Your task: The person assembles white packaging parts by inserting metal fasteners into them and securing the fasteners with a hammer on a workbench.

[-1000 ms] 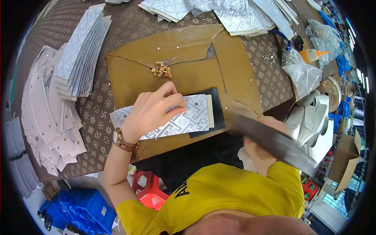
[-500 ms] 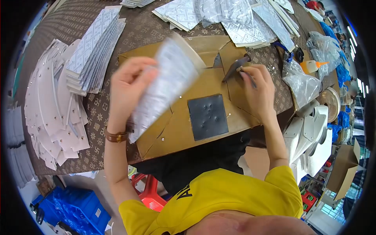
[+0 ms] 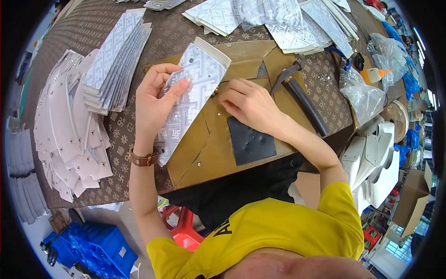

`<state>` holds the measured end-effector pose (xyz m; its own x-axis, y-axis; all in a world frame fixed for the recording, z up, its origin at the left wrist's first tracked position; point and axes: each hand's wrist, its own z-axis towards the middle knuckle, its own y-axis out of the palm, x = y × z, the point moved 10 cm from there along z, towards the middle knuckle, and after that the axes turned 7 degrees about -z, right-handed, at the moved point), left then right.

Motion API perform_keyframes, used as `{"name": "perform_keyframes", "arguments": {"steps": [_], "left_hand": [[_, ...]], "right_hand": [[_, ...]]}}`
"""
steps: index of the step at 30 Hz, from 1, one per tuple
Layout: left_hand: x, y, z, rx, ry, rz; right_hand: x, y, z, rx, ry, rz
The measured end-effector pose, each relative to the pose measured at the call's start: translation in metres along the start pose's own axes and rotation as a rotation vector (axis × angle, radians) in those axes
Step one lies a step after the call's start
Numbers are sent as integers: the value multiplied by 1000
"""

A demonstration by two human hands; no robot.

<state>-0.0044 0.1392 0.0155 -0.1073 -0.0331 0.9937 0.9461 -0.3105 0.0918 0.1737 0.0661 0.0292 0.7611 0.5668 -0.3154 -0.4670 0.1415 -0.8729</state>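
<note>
My left hand [image 3: 160, 90] is closed on the upper left edge of a long silver-grey patterned panel [image 3: 197, 76], thumb on its face. The panel is tilted and a few dark round holes or studs show near its ends. Just off the panel's right edge, my right hand [image 3: 248, 103] is closed with fingers curled and tips together. A small brassy bit [image 3: 216, 91] shows by those fingertips; what they pinch is mostly hidden. A hammer [image 3: 304, 102] with a dark handle lies on the brown board [image 3: 190, 160], right of my right hand. Partly under my right wrist lies a dented black pad [image 3: 254, 148].
White curved pieces with studs [image 3: 69, 135] and a stack of patterned panels [image 3: 114, 60] lie on the left. More panels [image 3: 297, 35] are at the back. A plastic bag [image 3: 360, 93] and orange-tipped bottle [image 3: 374, 75] stand right. Small studs [image 3: 199, 163] dot the board.
My right hand has let go of the hammer, which now lies on the board, and moved left to the panel's edge. The panel in my left hand has steadied, patterned face up.
</note>
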Motion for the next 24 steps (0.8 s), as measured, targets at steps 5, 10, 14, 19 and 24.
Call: {"name": "perform_keyframes", "arguments": {"steps": [5, 10, 14, 19, 24], "left_hand": [[-8, 20, -6, -84, -14, 45], [-15, 43, -13, -235, 23, 362], [-13, 60, -19, -311, 56, 465], [-17, 69, -23, -366, 79, 546], [-14, 71, -25, -366, 59, 612]], "right_hand": [[-14, -20, -43, -38, -36, 49], [0, -24, -72, 86, 111, 161], [45, -20, -93, 186, 583, 657], [50, 1, -105, 134, 725, 907], [42, -2, -98, 91, 580, 687]]}}
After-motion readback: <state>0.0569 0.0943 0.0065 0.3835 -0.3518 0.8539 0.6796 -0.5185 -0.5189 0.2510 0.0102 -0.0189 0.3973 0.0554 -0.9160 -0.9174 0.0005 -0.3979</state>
